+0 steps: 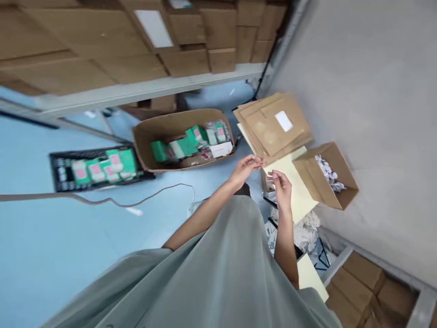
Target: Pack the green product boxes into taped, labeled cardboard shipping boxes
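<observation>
My left hand [248, 167] is held out in front of my body with its fingers pinched, close to the near edge of the flattened cardboard [268, 130]. A short gap away, my right hand [282, 187] also has thumb and fingers drawn together, over the pale yellow board [290, 171]. Whatever lies in either pinch is too small or too see-through to make out. To the right of my right hand stands an open carton [309, 175] with crumpled white and dark pieces inside.
Left of my hands, a long open carton [146, 143] holds green-and-pink boxes and clear packets. Beside it sits a black crate [56, 175] of similar boxes. Shelving [136, 93] stacked with cartons runs across the top. A cable [112, 199] crosses the blue floor. The grey wall [382, 105] rises at right.
</observation>
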The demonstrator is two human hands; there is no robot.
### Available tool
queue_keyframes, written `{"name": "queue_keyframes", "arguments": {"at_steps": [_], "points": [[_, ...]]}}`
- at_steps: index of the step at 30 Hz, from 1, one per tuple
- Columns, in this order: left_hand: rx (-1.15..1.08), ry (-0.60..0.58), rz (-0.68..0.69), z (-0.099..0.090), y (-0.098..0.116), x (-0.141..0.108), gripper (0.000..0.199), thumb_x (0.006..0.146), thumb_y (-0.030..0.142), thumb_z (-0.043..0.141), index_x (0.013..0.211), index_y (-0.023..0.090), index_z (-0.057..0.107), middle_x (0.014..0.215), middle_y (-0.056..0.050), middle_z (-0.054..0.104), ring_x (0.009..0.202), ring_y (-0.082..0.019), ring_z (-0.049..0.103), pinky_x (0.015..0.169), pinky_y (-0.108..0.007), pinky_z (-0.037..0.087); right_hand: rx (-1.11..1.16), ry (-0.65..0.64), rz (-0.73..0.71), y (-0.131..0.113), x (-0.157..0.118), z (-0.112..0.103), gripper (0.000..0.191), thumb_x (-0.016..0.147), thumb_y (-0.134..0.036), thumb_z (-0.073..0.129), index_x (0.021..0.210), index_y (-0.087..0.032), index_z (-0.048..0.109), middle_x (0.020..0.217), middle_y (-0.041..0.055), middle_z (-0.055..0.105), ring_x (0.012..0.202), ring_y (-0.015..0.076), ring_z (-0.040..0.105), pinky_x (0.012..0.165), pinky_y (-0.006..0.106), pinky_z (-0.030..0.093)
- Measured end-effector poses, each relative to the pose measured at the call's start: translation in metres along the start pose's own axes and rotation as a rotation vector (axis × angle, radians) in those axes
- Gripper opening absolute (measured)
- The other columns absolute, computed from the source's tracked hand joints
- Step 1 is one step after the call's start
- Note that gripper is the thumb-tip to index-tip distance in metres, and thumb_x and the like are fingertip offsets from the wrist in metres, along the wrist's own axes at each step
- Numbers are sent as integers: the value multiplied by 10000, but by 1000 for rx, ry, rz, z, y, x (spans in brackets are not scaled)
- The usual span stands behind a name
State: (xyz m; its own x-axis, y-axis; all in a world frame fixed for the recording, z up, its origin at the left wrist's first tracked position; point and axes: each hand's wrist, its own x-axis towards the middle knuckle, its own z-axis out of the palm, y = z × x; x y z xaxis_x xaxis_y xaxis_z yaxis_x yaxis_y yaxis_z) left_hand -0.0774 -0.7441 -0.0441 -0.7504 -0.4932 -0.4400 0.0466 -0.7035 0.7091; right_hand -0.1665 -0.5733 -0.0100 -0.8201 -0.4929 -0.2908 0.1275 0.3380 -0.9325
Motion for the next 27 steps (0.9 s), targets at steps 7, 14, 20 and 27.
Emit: {"name": "queue_keyframes", "arguments": {"at_steps": [7,14,20,27], "points": [[-131,416,53,-119,40,6,342,826,484,885,946,236,683,1248,-99,866,1165,-274,833,1126,-445,603,-56,-387,20,-26,83,129,576,969,-756,803,1236,-245,803,1218,111,899,1014,257,868,958,413,691],[-181,639,-86,-221,37,30,347,780,456,883,927,243,651,1216,-96,862,1151,-271,836,1113,-438,608,-106,-694,99,-5,169,248,604,942,-809,833,1193,-260,805,1199,86,891,1010,239,865,991,396,689],[-223,784,-187,-323,11,64,387,772,461,919,990,233,693,1199,-107,858,1115,-257,832,1103,-427,605,-181,-815,205,49,243,352,588,915,-781,879,1164,-254,805,1146,54,891,964,201,862,963,354,696],[-325,886,-209,-437,-15,98,346,809,427,905,1031,241,716,1125,-75,846,1087,-243,820,1099,-448,625,-312,-906,351,125,293,467,537,942,-720,902,1162,-240,803,1076,49,886,918,194,863,937,367,713]]}}
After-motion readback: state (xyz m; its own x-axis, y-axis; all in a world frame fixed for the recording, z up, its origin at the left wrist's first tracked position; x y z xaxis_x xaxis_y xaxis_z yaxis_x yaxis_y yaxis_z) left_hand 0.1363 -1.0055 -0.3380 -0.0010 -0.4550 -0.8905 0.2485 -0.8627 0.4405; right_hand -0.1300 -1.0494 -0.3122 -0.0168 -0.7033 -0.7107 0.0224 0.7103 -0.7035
